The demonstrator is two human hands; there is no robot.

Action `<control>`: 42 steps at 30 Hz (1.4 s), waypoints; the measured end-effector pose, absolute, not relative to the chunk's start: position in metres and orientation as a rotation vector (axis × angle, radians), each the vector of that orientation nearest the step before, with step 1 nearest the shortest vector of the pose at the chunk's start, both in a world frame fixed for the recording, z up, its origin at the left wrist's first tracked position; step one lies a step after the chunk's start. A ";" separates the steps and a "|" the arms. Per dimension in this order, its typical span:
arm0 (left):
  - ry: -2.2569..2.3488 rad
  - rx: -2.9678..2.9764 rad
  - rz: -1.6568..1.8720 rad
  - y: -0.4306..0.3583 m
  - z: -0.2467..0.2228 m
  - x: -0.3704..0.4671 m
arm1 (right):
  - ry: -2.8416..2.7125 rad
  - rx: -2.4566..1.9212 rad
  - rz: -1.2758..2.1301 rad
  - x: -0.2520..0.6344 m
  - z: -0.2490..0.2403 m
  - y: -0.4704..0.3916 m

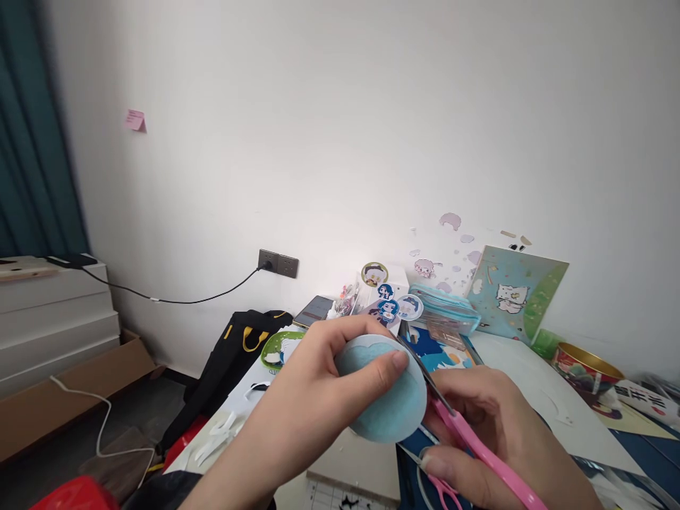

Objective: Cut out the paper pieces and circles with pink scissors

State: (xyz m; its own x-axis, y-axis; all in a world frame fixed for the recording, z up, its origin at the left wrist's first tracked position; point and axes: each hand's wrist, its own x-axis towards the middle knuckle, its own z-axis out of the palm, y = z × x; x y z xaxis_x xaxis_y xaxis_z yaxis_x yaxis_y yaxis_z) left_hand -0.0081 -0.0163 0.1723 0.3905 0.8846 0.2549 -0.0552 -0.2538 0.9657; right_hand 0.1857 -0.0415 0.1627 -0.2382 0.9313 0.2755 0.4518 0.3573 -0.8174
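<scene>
A round, pale blue paper cutout (387, 400) with a white rim is pinched in my left hand (340, 382), thumb on its face and fingers behind. My right hand (494, 425) grips scissors (467, 432) with a pink handle. Their blade runs along the right edge of the cutout, touching or very near it. Below the right thumb a thin pink loop (446, 490) and a metal tip show; I cannot tell whether they belong to the same scissors. Part of the right fingers is hidden behind the handle.
Round character stickers (387, 310), a clear blue-edged pouch (446, 308) and a phone (314, 312) lie behind my hands. White paper scraps (217, 435) are at left, a gold-rimmed tin (587, 368) at right. A picture board (518, 294) leans on the wall; a black bag (228, 365) stands left.
</scene>
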 end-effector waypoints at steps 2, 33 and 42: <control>0.767 1.546 1.079 -0.017 0.173 -0.008 | -1.811 -1.226 0.760 0.185 0.162 -0.042; 0.830 1.620 1.123 -0.012 0.169 -0.007 | -1.682 -1.061 1.011 0.182 0.160 -0.032; 0.751 1.608 1.102 -0.012 0.168 -0.004 | -1.646 -0.994 0.992 0.176 0.150 -0.025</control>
State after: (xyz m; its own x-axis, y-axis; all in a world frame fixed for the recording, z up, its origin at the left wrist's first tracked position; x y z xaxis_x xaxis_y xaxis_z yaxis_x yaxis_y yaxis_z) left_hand -0.0042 -0.0119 0.1681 0.3909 0.8721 0.2945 -0.0446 -0.3016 0.9524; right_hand 0.1758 -0.0254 0.1499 -0.2296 0.9250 0.3026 0.1644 0.3433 -0.9247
